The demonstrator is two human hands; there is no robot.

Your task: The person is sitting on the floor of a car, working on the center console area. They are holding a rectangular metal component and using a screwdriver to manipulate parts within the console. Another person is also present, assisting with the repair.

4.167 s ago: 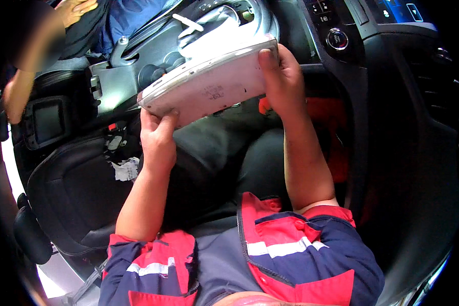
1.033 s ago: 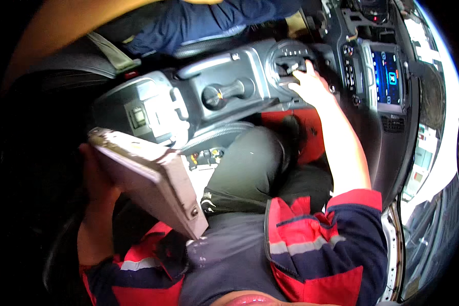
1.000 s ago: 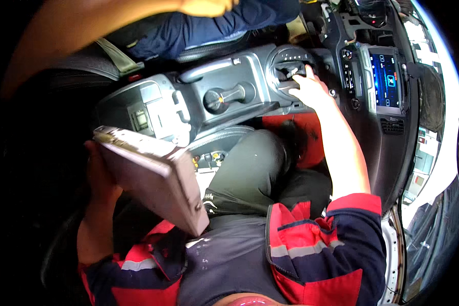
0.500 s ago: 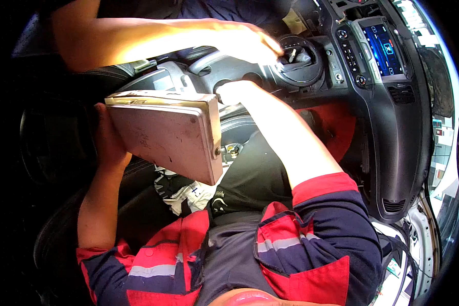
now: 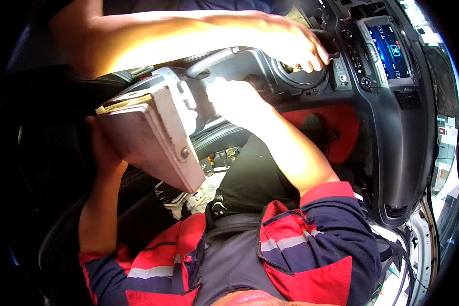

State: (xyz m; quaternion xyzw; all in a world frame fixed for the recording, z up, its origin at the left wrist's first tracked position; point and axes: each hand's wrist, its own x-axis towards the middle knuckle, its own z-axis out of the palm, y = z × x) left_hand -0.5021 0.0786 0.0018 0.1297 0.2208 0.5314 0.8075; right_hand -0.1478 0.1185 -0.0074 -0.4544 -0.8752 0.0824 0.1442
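My left hand (image 5: 104, 145) grips a flat metal case (image 5: 143, 137), dull pinkish-silver with a yellowish strip along its top edge and a round fitting at one end, held tilted above my lap at the left. My right hand (image 5: 232, 99) reaches to the centre console (image 5: 257, 69) beside the cup holders; bright light washes out its fingers, so their grip is unclear. Another person's hand (image 5: 298, 48) lies over the round gear selector surround (image 5: 301, 79), fingers curled, its forearm stretching across the console from the upper left.
A touchscreen (image 5: 392, 51) and buttons sit in the dashboard (image 5: 392, 137) at right. A red mat (image 5: 331, 132) covers the footwell. Small metal parts (image 5: 222, 158) and white crumpled material (image 5: 204, 191) lie beside my leg. A door opening with dangling cables (image 5: 408, 255) is at lower right.
My right hand has drawn back from the gear selector toward the cup holders. The other person's arm has reached across to the selector. The case in my left hand has shifted upward.
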